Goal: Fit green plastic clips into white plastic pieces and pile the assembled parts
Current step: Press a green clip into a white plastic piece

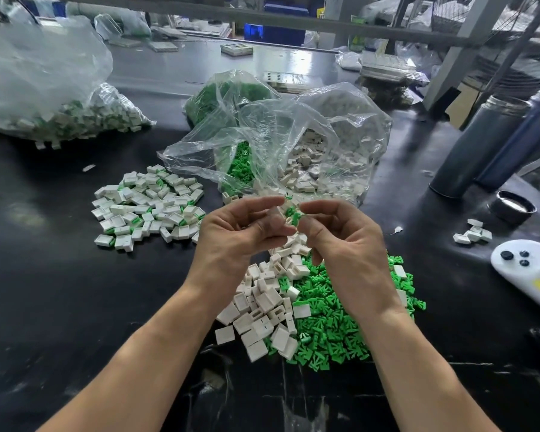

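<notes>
A small bright green plastic clip [293, 215] is pinched between the fingertips of the two raised hands, above the loose stock. The right hand [343, 241] has finger and thumb curled onto the clip, apparently steering it. The left hand [240, 232] has its fingers curled too; what seems to be a white piece is hidden behind its thumb, so whether it grips one cannot be told. Holding the parts up close probably lets the person line up clip and slot.

Directly beneath lie a heap of loose white rectangular plastic housings [262, 307] and a heap of loose green clips [334, 332], side by side within easy reach. To the left on the black worktop [75, 307] sits the pile of assembled white-and-green parts [147, 207], kept apart from the raw stock. Behind, clear plastic bags [293, 145] hold further supplies.
</notes>
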`<action>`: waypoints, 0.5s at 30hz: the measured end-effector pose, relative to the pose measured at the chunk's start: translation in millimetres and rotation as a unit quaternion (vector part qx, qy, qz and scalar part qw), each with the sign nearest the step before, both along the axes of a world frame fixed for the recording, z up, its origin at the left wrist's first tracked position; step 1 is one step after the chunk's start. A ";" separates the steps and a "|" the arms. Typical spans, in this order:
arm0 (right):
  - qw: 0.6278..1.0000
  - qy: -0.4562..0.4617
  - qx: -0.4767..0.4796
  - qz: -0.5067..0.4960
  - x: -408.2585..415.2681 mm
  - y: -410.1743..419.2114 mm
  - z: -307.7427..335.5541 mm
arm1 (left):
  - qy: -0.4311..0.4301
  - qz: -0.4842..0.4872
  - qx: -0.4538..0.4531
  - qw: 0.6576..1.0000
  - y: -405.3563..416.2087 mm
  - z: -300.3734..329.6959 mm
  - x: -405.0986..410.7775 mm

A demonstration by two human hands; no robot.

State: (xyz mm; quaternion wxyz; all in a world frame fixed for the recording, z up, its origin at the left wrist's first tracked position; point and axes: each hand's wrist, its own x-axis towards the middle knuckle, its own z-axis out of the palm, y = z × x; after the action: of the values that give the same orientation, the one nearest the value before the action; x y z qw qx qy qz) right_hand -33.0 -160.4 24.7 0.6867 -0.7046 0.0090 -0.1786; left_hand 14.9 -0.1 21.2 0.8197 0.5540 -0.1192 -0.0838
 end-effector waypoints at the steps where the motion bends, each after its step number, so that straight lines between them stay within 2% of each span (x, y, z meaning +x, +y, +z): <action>1: 1.000 -0.001 0.001 0.001 0.1 0.0 -0.2 | 0.009 0.001 -0.005 1.000 -0.2 0.6 0.0; 9: 1.000 -0.016 -0.009 -0.003 2.0 2.4 -0.6 | 0.065 0.004 -0.015 0.998 0.6 0.8 -0.5; 15: 0.999 -0.015 -0.041 0.006 1.1 5.4 -2.9 | 0.058 -0.012 0.013 0.998 -0.4 0.0 -1.4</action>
State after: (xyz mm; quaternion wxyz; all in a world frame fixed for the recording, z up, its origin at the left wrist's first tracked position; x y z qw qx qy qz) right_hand -31.9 -155.1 21.8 0.6580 -0.7297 -0.0126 -0.1854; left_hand 13.5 -0.5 21.2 0.8167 0.5576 -0.0770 -0.1271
